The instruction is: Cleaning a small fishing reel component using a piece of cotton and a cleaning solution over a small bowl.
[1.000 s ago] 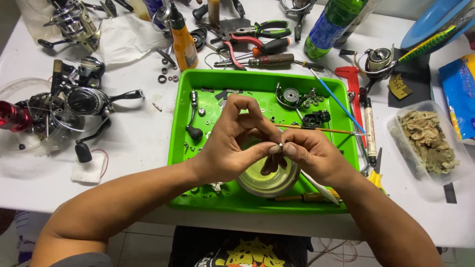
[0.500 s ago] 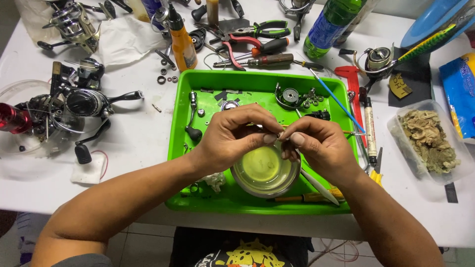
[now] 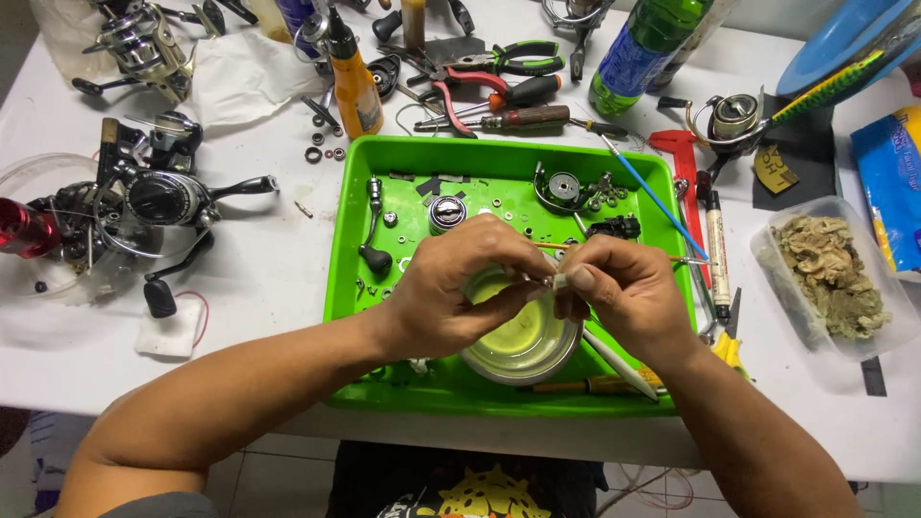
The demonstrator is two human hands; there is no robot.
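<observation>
A bright green tray (image 3: pixel 355 259) lies on the white table and holds small reel parts, screws and a round metal bowl (image 3: pixel 523 341) with yellowish liquid. Above the bowl, my left hand (image 3: pixel 460 288) and my right hand (image 3: pixel 614 288) meet fingertip to fingertip. Together they pinch a small pale metal part (image 3: pixel 556 281). A thin stick-like tool crosses under my right hand. A black reel handle (image 3: pixel 374 235) and a round silver knob (image 3: pixel 446 213) lie in the tray behind my left hand.
Fishing reels (image 3: pixel 144 206) sit on the left of the table. Pliers and screwdrivers (image 3: pixel 499 91), an orange oil bottle (image 3: pixel 353 82) and a green bottle (image 3: pixel 648 48) stand behind the tray. On the right are a clear tub of rags (image 3: pixel 830 278) and a marker (image 3: pixel 716 254).
Both hands stay together over the bowl, shifting slightly back and to the right while the fingers rework their pinch on the small part. The bowl shows more than before.
</observation>
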